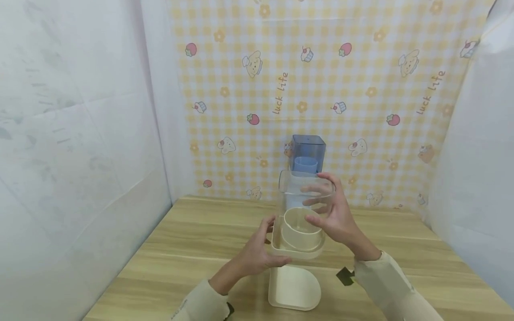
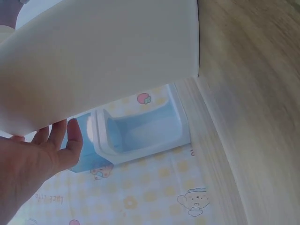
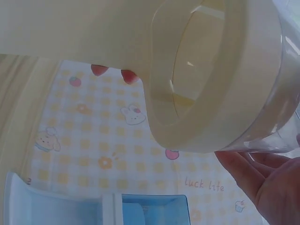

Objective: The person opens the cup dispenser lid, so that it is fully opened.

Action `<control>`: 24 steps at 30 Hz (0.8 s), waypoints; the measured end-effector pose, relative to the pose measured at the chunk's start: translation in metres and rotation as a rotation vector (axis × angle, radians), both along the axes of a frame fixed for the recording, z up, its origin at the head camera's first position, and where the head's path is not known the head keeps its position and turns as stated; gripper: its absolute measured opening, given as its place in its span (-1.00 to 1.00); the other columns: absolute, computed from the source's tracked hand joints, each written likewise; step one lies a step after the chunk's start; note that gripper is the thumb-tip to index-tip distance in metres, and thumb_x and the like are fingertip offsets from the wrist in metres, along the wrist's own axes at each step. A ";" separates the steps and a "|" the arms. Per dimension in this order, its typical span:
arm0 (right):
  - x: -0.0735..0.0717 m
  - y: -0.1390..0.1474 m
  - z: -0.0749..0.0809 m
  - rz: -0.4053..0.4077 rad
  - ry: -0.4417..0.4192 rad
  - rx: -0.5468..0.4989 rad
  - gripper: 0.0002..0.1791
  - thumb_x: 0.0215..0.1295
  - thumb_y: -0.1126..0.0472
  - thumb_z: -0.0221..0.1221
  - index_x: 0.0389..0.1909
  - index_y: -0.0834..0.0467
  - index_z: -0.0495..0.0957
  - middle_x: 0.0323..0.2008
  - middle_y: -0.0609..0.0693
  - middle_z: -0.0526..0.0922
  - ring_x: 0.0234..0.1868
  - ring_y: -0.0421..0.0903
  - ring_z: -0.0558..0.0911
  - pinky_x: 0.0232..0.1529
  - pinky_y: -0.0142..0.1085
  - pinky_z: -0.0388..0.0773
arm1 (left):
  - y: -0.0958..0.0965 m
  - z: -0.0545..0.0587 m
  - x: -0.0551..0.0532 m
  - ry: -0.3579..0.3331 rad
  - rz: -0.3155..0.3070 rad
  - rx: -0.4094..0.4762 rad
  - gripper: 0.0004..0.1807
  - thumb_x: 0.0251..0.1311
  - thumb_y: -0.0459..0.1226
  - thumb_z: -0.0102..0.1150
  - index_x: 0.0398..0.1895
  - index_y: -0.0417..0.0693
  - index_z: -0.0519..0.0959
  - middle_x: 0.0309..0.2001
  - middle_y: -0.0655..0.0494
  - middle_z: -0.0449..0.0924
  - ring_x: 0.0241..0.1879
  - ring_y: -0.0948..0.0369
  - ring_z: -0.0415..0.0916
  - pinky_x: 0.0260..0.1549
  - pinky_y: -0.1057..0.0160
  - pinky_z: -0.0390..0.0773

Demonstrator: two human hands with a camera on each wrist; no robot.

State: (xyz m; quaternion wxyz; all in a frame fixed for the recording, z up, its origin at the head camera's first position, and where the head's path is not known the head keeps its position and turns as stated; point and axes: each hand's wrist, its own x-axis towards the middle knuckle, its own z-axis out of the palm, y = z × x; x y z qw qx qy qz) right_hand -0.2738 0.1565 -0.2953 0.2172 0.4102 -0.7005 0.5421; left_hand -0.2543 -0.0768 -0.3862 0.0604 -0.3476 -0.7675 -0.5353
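Note:
A cream stand (image 1: 297, 287) with a rounded foot is in front of me; its raised upper part has a round cream collar (image 1: 303, 238). Over that collar sits a clear box-shaped cover (image 1: 287, 183), its lower rim meeting the cream part in the right wrist view. My left hand (image 1: 257, 249) grips the left side of the upper part, thumb at the front and fingers behind. My right hand (image 1: 337, 218) holds the clear cover from the right, its fingers showing through the plastic. In the left wrist view, the cream back panel (image 2: 103, 61) hides part of the left fingers (image 2: 72, 136).
Behind stands a similar dispenser with a translucent blue cover (image 1: 308, 149) and a light blue stand (image 2: 140, 131), close to the yellow checked backdrop (image 1: 241, 98). Pale sheets (image 1: 80, 111) hang at both sides of the wooden table (image 1: 180, 254).

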 end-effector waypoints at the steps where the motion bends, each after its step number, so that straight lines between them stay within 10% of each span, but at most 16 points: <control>1: 0.000 0.001 0.000 0.000 -0.002 -0.001 -0.04 0.01 0.32 0.39 0.38 0.21 0.05 0.05 0.32 0.59 -0.17 0.12 0.69 -0.29 -0.14 0.65 | 0.001 0.000 0.000 0.001 -0.001 0.001 0.08 0.01 -0.12 0.51 0.50 -0.03 0.00 0.32 0.05 0.31 0.28 0.01 0.25 0.04 0.09 0.42; 11: 0.000 0.004 -0.005 0.178 -0.109 -0.073 0.19 0.01 0.00 0.53 0.47 0.09 -0.11 0.29 0.36 0.40 0.11 -0.01 0.62 0.04 -0.11 0.58 | 0.001 -0.001 -0.001 -0.046 -0.017 -0.011 0.13 0.06 0.03 0.45 0.52 -0.04 -0.10 0.38 -0.04 0.22 0.34 0.02 0.18 0.12 0.07 0.39; 15: -0.001 0.002 -0.006 0.266 -0.129 -0.098 0.17 0.05 0.21 0.50 0.47 0.05 -0.17 0.30 0.29 0.40 0.11 0.04 0.63 0.12 -0.03 0.53 | 0.000 0.000 -0.001 -0.044 -0.020 -0.028 0.18 0.05 0.17 0.40 0.53 -0.10 -0.12 0.43 -0.08 0.16 0.39 0.00 0.15 0.21 -0.04 0.35; 24: -0.002 0.000 -0.006 0.247 -0.072 -0.103 0.04 0.10 0.18 0.47 0.39 0.05 -0.10 0.25 0.20 0.49 0.05 0.07 0.66 0.05 0.09 0.55 | 0.002 0.003 -0.006 0.007 -0.016 -0.019 0.11 0.06 0.11 0.42 0.48 -0.17 -0.03 0.36 -0.10 0.30 0.32 -0.03 0.30 0.20 -0.08 0.40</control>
